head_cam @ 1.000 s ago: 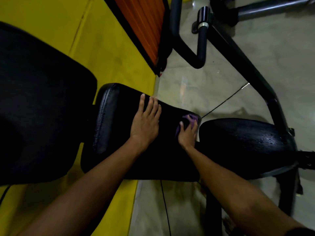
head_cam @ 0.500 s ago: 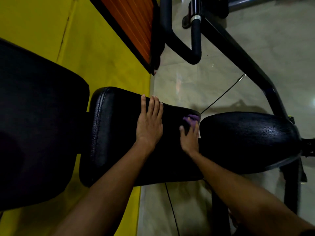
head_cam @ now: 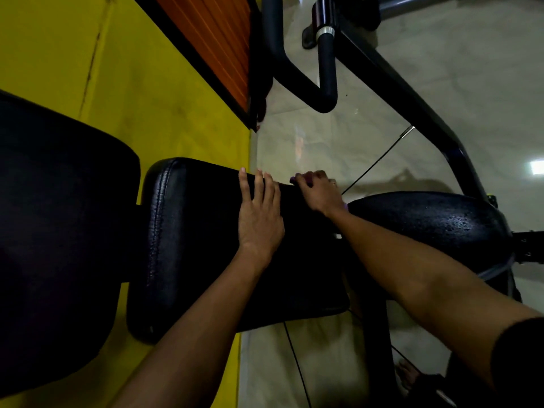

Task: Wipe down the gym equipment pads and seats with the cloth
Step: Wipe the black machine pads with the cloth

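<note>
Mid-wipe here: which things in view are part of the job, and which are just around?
Part of the job:
purple cloth, gripped by the right hand
seat pad, with the left hand flat on it
back pad
round pad, beaded with droplets

Just around:
black handle
orange panel
thin cable

This is looking like a gym, machine area. Black vinyl pads are sitting in a row: big backrest [head_cam: 59, 231] at left, stitched seat pad [head_cam: 200, 245] mid, rounded pad [head_cam: 426, 219] at right. Black steel frame tubes [head_cam: 412, 107] are running across the far right w/ a grip handle [head_cam: 326, 69] and thin cable [head_cam: 379, 163] over pale tile floor [head_cam: 456, 69]. A yellow surface [head_cam: 147, 83] & orange slatted panel [head_cam: 217, 39] are lining the far left.
</note>
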